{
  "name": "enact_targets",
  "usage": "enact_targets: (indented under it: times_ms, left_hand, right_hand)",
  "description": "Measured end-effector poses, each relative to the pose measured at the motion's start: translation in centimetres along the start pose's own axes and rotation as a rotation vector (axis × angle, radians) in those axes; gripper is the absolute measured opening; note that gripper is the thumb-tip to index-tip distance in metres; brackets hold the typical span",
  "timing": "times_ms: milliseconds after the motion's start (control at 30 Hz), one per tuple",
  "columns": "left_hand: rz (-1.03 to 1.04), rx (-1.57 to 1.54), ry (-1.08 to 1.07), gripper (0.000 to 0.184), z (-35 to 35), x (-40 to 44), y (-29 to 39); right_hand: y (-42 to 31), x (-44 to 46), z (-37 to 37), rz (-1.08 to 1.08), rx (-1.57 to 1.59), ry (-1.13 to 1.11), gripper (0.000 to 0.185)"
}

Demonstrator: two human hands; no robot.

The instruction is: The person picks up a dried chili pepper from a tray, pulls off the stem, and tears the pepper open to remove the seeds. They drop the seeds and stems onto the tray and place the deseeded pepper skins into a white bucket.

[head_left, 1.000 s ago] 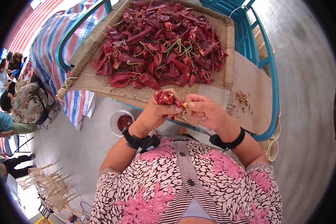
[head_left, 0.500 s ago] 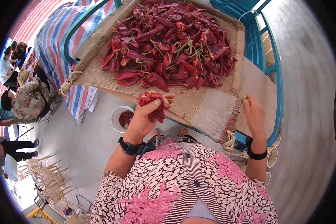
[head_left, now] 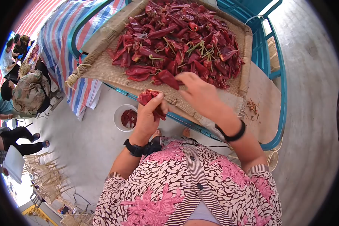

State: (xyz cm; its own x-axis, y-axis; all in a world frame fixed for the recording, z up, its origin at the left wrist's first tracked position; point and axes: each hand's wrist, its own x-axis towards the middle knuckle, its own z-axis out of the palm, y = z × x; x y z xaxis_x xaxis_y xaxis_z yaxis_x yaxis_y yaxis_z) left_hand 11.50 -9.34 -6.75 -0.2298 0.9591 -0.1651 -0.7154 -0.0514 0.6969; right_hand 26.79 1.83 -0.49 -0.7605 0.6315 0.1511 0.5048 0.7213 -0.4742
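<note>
Several dark red dried chili peppers (head_left: pixel 148 97) are bunched in my left hand (head_left: pixel 148 116), which is closed around them in front of the tray. My right hand (head_left: pixel 201 96) reaches over the front edge of the pile. Its thumb and index finger are apart, close about the tip of a single chili pepper (head_left: pixel 168 79); contact is hard to make out. A large heap of red chili peppers (head_left: pixel 180 41), some with pale green stems, lies on a woven tray (head_left: pixel 98 67) with a rolled rim.
Blue metal rails (head_left: pixel 277 86) surround the tray. Loose stem bits (head_left: pixel 253 109) lie on a board at the right. Below, a white bucket (head_left: pixel 118 122) holds red pieces. Striped sheeting (head_left: pixel 60 41) hangs at the left; people sit beyond it, near wicker baskets (head_left: pixel 47 177).
My right hand has moved left and up from the board at the right to the pile's front edge, uncovering the stem bits. My left hand still grips its bunch.
</note>
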Motion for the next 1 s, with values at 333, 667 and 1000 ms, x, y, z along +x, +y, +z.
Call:
enact_targets:
  times_ms: [333,667,1000]
  left_hand:
    - [0.159,0.148,0.125,0.029,-0.5,-0.7,0.6]
    - [0.293,0.153,0.144,0.029,3.2,3.4,-3.6]
    - [0.294,0.362,-0.073,0.044,4.1,2.6,-4.0]
  right_hand:
    - [1.3,3.6,5.0,0.109,-0.027,0.074,0.041]
    - [0.2,0.7,2.1,0.243,0.084,0.296,0.034]
    - [1.5,-3.2,1.7,0.215,0.756,0.117,0.037]
